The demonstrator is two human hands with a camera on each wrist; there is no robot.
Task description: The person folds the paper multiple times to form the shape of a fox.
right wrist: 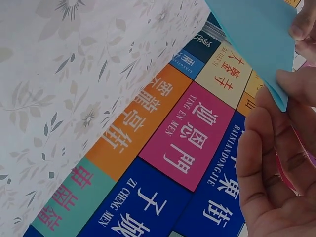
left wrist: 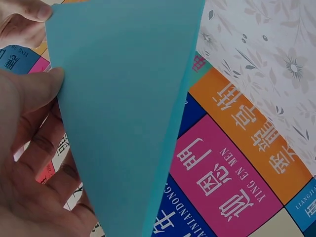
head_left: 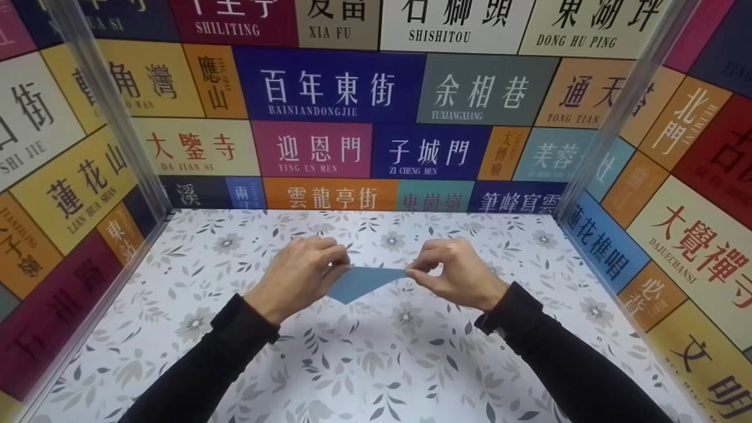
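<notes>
A piece of blue folded paper [head_left: 363, 283] hangs between the two hands over the middle of the table, one corner pointing down toward the near side. My left hand [head_left: 308, 267] pinches its top edge on the left, thumb against the near face, as the left wrist view shows the blue sheet [left wrist: 123, 94] filling much of the picture. At the right-hand pointed corner, my right hand [head_left: 455, 273] pinches the tip between thumb and fingers. Layers show along the edge of the blue paper [right wrist: 261, 44] in the right wrist view.
Under the hands lies a white table surface [head_left: 376, 364] with grey leaf and flower prints. A back wall of colourful Chinese name signs [head_left: 329, 88] rises behind it, with similar side panels left and right. Clear strips [head_left: 611, 111] run along the corners.
</notes>
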